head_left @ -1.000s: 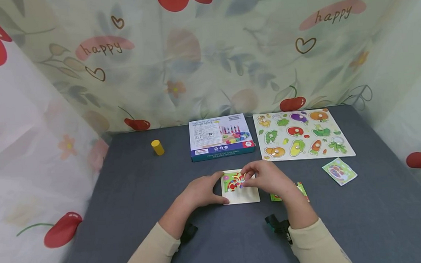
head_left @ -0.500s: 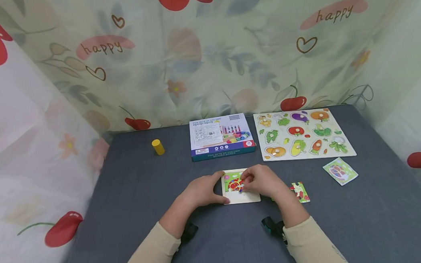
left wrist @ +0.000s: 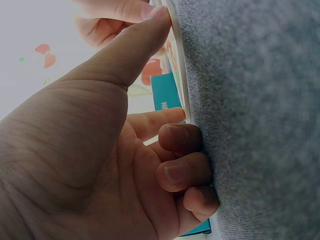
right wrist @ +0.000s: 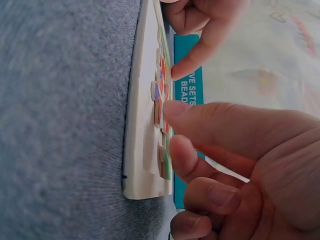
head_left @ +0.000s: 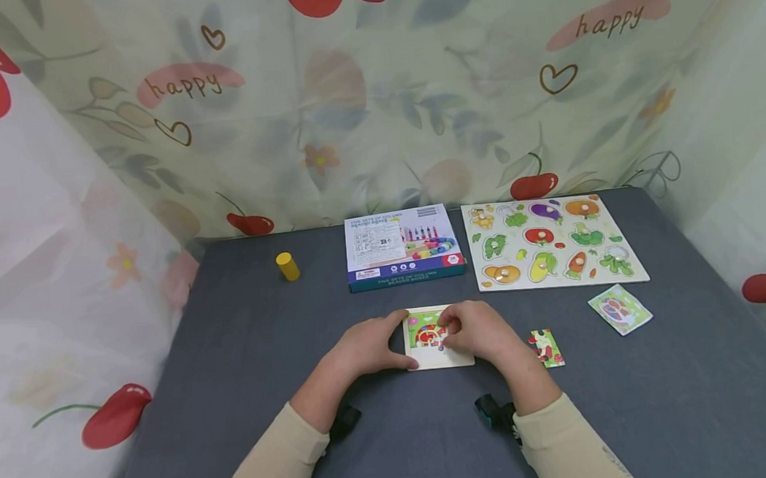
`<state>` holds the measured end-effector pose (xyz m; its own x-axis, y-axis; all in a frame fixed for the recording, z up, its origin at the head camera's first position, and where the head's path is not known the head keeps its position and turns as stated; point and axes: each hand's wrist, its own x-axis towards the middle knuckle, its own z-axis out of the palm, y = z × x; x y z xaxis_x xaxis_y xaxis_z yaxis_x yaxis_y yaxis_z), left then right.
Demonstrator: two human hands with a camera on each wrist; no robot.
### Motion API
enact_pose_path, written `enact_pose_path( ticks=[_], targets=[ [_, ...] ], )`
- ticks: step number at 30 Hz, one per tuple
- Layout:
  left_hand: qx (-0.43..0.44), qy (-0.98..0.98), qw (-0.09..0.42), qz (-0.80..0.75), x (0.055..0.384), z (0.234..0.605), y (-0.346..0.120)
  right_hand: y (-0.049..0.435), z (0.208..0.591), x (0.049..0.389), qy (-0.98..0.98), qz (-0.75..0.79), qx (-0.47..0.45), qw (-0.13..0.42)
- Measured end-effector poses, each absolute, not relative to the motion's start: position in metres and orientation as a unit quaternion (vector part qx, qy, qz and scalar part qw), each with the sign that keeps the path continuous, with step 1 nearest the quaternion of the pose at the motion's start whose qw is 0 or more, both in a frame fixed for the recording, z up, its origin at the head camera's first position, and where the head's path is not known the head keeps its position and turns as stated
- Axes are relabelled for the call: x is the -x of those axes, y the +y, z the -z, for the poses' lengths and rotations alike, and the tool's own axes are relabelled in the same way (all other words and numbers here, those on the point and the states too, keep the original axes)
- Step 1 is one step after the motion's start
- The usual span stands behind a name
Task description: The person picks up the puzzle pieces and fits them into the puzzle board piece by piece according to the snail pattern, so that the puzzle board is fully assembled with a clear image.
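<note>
A small pale jigsaw tray [head_left: 428, 360] lies in front of me, its far part filled with colourful pieces and its near part bare. My left hand [head_left: 365, 347] holds the tray at its left side, thumb at the near corner and index finger at the far one. In the left wrist view, the other left fingers [left wrist: 179, 172] are curled beside it on the cloth. My right hand [head_left: 486, 329] is over the tray's right part. The right wrist view shows its thumb and index finger at a jigsaw piece [right wrist: 158, 114] among the joined pieces; the fingers partly hide it.
Loose jigsaw pieces [head_left: 547, 348] lie right of the tray, partly behind the right wrist. Farther right is a picture card [head_left: 621, 309]. Behind stand a bead-set box [head_left: 405, 248], a vegetable puzzle board [head_left: 557, 241] and a yellow cylinder [head_left: 287, 267].
My right hand has come down and slightly closer on the tray with the piece, uncovering more loose pieces beside its wrist. The left hand has stayed at the tray's left side.
</note>
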<state>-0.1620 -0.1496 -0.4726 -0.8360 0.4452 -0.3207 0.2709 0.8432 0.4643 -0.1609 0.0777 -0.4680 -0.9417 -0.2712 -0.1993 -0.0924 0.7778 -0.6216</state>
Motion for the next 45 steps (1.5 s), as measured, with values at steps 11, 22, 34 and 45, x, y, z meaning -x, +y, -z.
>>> enact_pose_path(
  ticks=[11, 22, 34, 45],
  targets=[
    [-0.193, 0.937, 0.211, -0.201, 0.162, 0.472, -0.149, 0.073, 0.471, 0.158, 0.939, 0.303, 0.097, 0.127],
    [-0.193, 0.936, 0.212, -0.203, 0.163, 0.471, -0.147, 0.071, 0.465, 0.157, 0.956, 0.259, 0.07, 0.12],
    [-0.193, 0.936, 0.212, -0.206, 0.162, 0.471, -0.15, 0.072, 0.467, 0.158, 0.952, 0.258, 0.114, 0.122],
    [-0.185, 0.937, 0.216, -0.205, 0.161, 0.471, -0.149, 0.08, 0.448, 0.148, 0.939, 0.295, 0.125, 0.125]
  ],
)
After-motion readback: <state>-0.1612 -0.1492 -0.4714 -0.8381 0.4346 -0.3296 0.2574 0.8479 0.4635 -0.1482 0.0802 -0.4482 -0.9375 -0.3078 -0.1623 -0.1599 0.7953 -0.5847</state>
